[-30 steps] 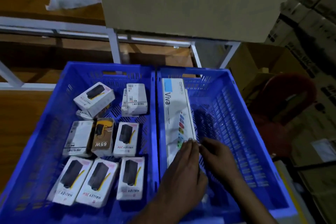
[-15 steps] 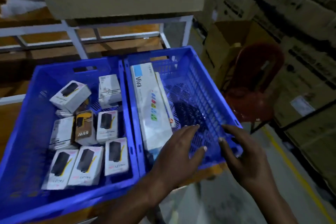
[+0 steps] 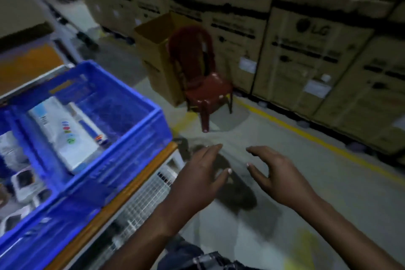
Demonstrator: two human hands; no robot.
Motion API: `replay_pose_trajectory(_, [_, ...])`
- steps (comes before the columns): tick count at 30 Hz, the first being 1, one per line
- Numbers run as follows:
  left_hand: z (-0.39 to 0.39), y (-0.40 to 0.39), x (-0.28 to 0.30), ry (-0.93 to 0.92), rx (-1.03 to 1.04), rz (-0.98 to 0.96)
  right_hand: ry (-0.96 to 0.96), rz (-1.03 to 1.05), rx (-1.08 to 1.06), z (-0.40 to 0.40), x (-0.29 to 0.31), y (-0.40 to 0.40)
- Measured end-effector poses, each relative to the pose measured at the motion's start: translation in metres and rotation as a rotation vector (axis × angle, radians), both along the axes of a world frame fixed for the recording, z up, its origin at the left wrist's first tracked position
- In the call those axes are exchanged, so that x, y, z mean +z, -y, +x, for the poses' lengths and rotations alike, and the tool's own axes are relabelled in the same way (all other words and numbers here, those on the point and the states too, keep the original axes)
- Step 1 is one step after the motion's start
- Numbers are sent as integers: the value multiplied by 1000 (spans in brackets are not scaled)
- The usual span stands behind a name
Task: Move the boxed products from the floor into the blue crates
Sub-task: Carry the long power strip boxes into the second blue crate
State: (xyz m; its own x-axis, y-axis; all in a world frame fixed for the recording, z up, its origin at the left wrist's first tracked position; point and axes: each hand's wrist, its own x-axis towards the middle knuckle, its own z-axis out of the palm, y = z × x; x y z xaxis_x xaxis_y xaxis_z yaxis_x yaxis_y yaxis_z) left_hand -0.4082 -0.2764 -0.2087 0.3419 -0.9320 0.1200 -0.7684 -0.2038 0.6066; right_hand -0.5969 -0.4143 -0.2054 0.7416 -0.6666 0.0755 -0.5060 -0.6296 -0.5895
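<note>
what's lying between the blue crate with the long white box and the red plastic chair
In the head view, only bare grey floor separates the blue crate from the red chair; no boxed product shows there.

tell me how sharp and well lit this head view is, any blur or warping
Head view: dim, bluish light; motion blur smears the blue crate and the stacked cartons' print; wide-angle bending tilts the carton wall; the left hand and right hand stay fairly sharp.

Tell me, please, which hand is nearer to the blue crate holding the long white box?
Left. The left hand hovers open over the floor just right of the blue crate; the right hand is farther right, also open and empty.
</note>
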Motion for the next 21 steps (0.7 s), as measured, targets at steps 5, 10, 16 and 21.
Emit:
replay_pose_trajectory(5, [-90, 33, -9, -16, -158, 78, -227, -56, -62, -122, -19, 8])
replay_pose_trajectory(10, [-162, 70, -17, 4, -351, 172, -165, 48, -403, -218, -42, -13])
replay_pose_trajectory(16, [-266, 141, -48, 45, -641, 318, -84, 261, -835, -334, -80, -40])
replay_pose_trajectory(21, [-352, 203, -85, 71, -799, 430, -96, 400, -1043, -416, -112, -34])
